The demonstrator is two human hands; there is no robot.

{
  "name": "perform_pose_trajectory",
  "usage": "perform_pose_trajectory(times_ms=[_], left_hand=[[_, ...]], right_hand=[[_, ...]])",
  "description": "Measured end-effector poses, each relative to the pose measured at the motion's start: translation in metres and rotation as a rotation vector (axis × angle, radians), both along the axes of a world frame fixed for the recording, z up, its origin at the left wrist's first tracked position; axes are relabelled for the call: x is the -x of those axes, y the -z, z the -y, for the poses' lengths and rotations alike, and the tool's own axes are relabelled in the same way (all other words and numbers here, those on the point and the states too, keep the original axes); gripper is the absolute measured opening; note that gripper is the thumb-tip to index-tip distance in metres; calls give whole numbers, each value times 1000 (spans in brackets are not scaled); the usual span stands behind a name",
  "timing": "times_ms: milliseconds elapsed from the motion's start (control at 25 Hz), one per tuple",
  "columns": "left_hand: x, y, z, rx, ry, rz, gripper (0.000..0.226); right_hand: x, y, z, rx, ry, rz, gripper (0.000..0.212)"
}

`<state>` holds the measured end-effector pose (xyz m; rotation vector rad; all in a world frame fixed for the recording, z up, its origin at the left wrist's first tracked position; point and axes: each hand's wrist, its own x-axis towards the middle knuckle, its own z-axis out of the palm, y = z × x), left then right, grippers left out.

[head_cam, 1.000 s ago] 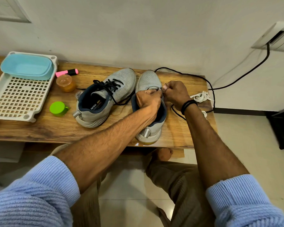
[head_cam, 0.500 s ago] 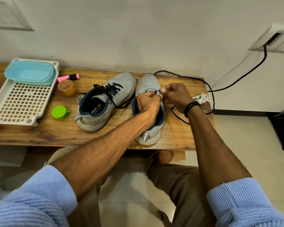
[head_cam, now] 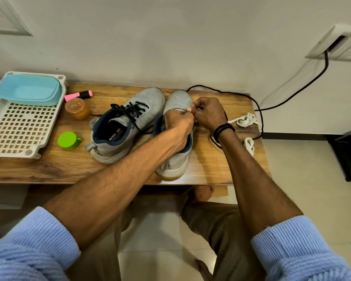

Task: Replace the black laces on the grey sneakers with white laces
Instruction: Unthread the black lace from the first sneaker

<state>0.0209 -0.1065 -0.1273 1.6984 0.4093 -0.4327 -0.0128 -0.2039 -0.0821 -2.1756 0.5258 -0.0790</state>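
- The step in hand is judged to be the stripping of the right sneaker (head_cam: pixel 178 98), which is set at the centre of the wooden table (head_cam: pixel 49 169); no lace is seen in its eyelets; a black lace (head_cam: pixel 214 141) is looped at 4 o'clock of the hands.
- The left hand (head_cam: pixel 178 123) is curled, and the sneaker's upper is pinched near the toe-end eyelets; the right hand (head_cam: pixel 210 114), touching it at 3 o'clock, is closed in a pinch; what is pinched is hidden, and the lace's end is judged likely.
- Next, the strand is to be drawn free and one of the white laces (head_cam: pixel 245 120) fetched from 3 o'clock; the left sneaker (head_cam: pixel 144 102), at 9 o'clock, is still laced black.
- A power cable (head_cam: pixel 325 61) is looped between hands and white laces; snagging is risked.
- Far at 9 o'clock are a perforated tray (head_cam: pixel 12 153), blue tub (head_cam: pixel 28 92), pink highlighter (head_cam: pixel 78 95), amber jar (head_cam: pixel 77 108) and green cap (head_cam: pixel 68 139).
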Motion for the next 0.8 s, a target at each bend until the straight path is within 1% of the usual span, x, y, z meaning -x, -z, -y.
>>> perform_pose_trajectory(times_ms=[80,160,240,400,480,560,600,640,680,720,800], left_hand=[[5,-3,2,14,-50,33,5],[13,-5,1,-6,-71,71,6],[13,-6,1,30,-95,64,4],[17,-11,2,65,-111,34,5],[26,-19,5,74,-114,38,9],[29,-27,3,106,-162,21,16],[29,-31,0,117,-192,-13,22],[29,-34,-2,116,-200,-40,27],[30,-39,-6,108,-191,-52,30],[31,-41,-8,99,-181,-55,31],[34,-45,-7,62,-148,-56,27]], right_hand=[[3,-4,-5,197,-45,-15,14],[5,-4,-8,353,-92,-51,23],[5,-5,-9,353,-104,-64,29],[6,-6,-6,124,-73,-73,31],[6,-7,-3,59,-21,-41,35],[8,-9,0,-16,73,-8,33],[9,-11,3,-139,141,16,32],[11,-12,6,-312,201,27,31],[13,-12,8,-489,214,6,31],[15,-13,10,-594,203,-13,30],[16,-17,11,-515,169,-45,28]])
